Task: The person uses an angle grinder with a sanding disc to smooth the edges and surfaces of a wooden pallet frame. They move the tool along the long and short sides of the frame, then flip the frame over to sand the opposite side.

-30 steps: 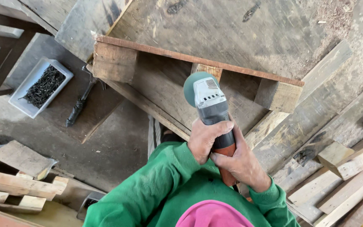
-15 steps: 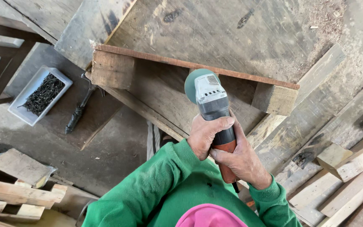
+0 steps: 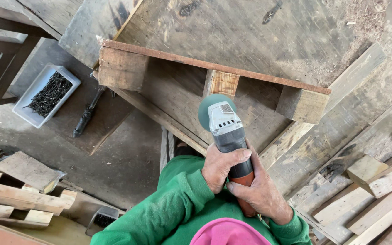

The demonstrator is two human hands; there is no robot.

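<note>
Seen from my head camera, my left hand (image 3: pixel 221 168) and right hand (image 3: pixel 259 193) are both wrapped tight around an angle grinder (image 3: pixel 227 131) at centre, its green disc at twelve o'clock against a wooden pallet (image 3: pixel 169 90), a tray of nails (image 3: pixel 46 95) at nine o'clock.

Soft, even daylight fills the scene, brightest on the pale boards (image 3: pixel 364 199) at lower right. The floor (image 3: pixel 128 154) at left lies in dimmer shade. Shadows are faint, glare is absent. Focus is sharp throughout, with slight wide-angle stretching toward the corners.
</note>
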